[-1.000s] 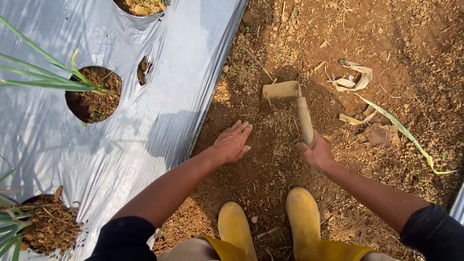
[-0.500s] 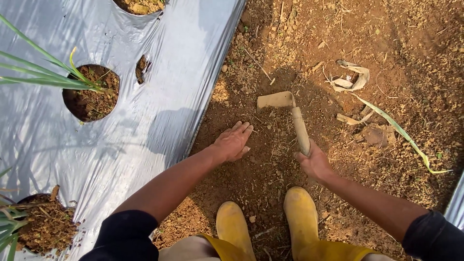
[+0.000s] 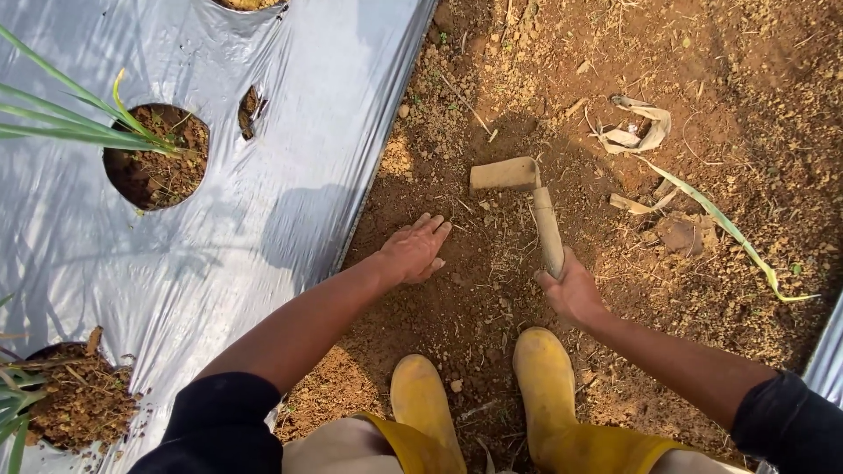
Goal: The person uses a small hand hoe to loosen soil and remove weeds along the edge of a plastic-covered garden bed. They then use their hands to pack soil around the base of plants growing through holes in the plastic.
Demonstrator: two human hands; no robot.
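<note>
I see bare brown soil (image 3: pixel 544 70) as the ground, crumbly and strewn with dry straw bits. On its left lies a silver plastic mulch sheet (image 3: pixel 263 202) with round planting holes. Far right, a curled dry husk (image 3: pixel 637 127) rests on the dirt, a long green leaf (image 3: pixel 729 233) trailing from beside it. Near me, two yellow boots (image 3: pixel 544 386) stand on the soil.

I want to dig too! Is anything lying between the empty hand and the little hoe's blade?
Nothing big. Between the left hand and the hoe blade there is only bare soil with small dry stalks. The right hand holds the hoe's handle.
</note>
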